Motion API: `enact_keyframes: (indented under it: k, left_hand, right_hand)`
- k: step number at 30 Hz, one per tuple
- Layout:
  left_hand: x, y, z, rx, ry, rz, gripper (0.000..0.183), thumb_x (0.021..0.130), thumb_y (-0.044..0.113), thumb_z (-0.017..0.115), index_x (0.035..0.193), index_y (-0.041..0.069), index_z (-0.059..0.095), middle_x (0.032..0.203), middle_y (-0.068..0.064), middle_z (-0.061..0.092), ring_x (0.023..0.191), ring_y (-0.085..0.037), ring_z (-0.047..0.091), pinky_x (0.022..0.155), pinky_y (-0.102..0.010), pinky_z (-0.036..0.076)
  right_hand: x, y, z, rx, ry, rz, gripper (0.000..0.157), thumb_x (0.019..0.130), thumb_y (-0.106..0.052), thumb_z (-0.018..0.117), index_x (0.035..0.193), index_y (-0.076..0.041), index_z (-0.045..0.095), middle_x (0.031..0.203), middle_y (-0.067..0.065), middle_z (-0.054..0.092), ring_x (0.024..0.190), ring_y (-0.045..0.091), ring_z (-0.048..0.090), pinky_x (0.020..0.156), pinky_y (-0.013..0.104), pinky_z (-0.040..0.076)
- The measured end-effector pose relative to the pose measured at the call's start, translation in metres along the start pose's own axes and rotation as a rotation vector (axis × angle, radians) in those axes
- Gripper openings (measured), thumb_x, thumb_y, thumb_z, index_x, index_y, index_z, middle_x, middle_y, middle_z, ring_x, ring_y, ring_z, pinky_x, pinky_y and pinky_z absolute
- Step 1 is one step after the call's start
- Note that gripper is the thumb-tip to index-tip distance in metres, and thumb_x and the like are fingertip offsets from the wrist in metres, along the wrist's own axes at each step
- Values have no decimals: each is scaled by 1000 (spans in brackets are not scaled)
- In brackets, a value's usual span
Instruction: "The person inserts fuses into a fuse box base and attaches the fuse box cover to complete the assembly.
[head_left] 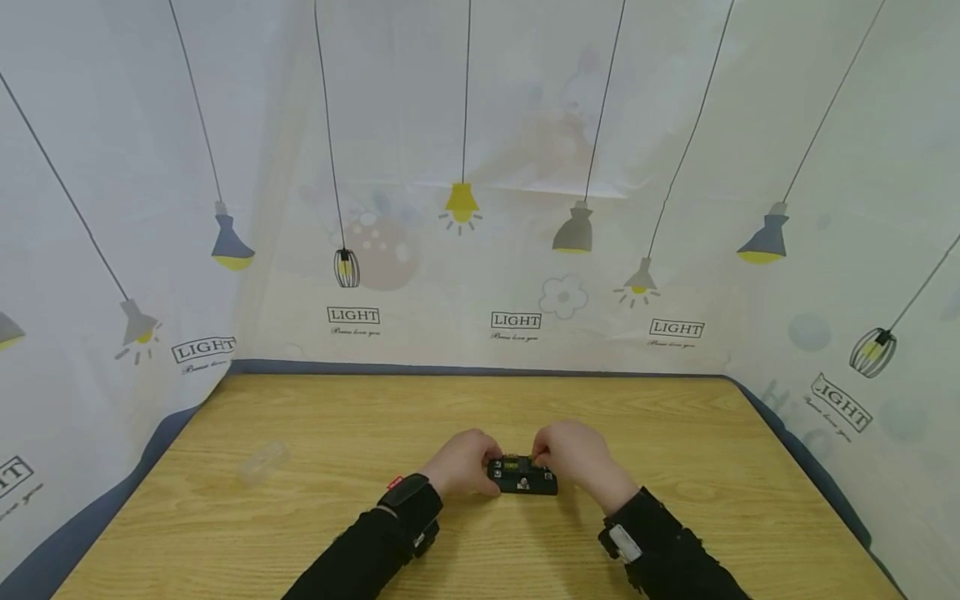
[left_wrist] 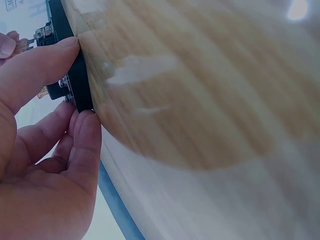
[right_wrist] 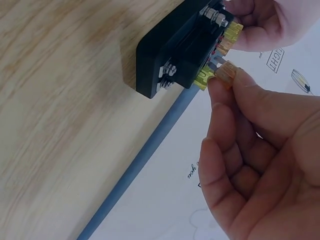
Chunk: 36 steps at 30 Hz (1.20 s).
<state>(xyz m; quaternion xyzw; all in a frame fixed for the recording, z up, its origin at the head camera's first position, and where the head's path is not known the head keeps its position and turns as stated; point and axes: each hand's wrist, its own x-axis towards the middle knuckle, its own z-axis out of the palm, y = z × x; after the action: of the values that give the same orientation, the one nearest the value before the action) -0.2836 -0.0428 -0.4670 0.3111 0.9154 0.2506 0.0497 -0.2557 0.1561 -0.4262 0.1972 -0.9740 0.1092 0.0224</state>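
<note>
A black fuse block (head_left: 522, 483) lies on the table in front of me, metal screw terminals along its edges. My left hand (head_left: 465, 463) grips its left end between thumb and fingers; in the left wrist view the thumb (left_wrist: 62, 50) lies along one side of the base. At the other end, my right hand (head_left: 576, 454) pinches an orange blade fuse (right_wrist: 226, 74) between thumb and forefinger. The fuse's metal prongs face the block's slots; whether they touch is unclear. A yellow-green fuse (right_wrist: 203, 78) and a yellow fuse (right_wrist: 234, 31) sit in the block.
A clear plastic piece, perhaps a cover (head_left: 264, 461), lies on the left of the wooden table (head_left: 300, 542). A white printed sheet (head_left: 420, 125) hangs behind and to both sides. Dark bands with devices wrap both wrists.
</note>
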Motion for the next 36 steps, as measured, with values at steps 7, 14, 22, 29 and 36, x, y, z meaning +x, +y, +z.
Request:
enact_keyframes:
  k: [7, 14, 22, 29, 36]
  left_hand:
    - [0, 0, 0, 10, 0, -9, 40, 63, 23, 80, 99, 10, 68, 84, 3, 56, 74, -10, 46, 70, -24, 41]
    - [1, 1, -1, 12, -2, -18, 40, 63, 24, 80, 98, 10, 68, 85, 3, 56, 75, -10, 46, 71, -25, 41]
    - [1, 0, 0, 10, -6, -24, 40, 63, 24, 80, 98, 10, 68, 84, 3, 56, 74, -10, 46, 70, -25, 41]
    - [1, 1, -1, 1, -12, -35, 41, 63, 24, 81, 99, 9, 68, 85, 2, 57, 75, -11, 46, 72, -25, 41]
    - [0, 3, -3, -9, -15, -39, 41, 63, 24, 81, 99, 9, 68, 86, 1, 56, 76, -12, 46, 72, -26, 41]
  right_hand:
    - [0, -2, 2, -35, 11, -10, 6, 79, -22, 68, 76, -17, 70, 73, -9, 60, 66, 9, 55, 60, 29, 47]
    - [1, -2, 4, -48, 6, -9, 4, 79, -19, 68, 75, -20, 69, 73, -9, 60, 66, 9, 54, 59, 29, 46]
    - [1, -4, 4, -79, 4, -12, 6, 77, -18, 70, 74, -22, 68, 71, -9, 59, 64, 8, 52, 57, 28, 45]
    - [1, -6, 5, -96, 5, -14, 4, 77, -19, 71, 73, -20, 68, 71, -9, 58, 65, 9, 52, 58, 29, 45]
    - [2, -6, 7, -102, 16, -12, 7, 76, -19, 71, 72, -22, 67, 69, -9, 56, 64, 9, 51, 57, 29, 45]
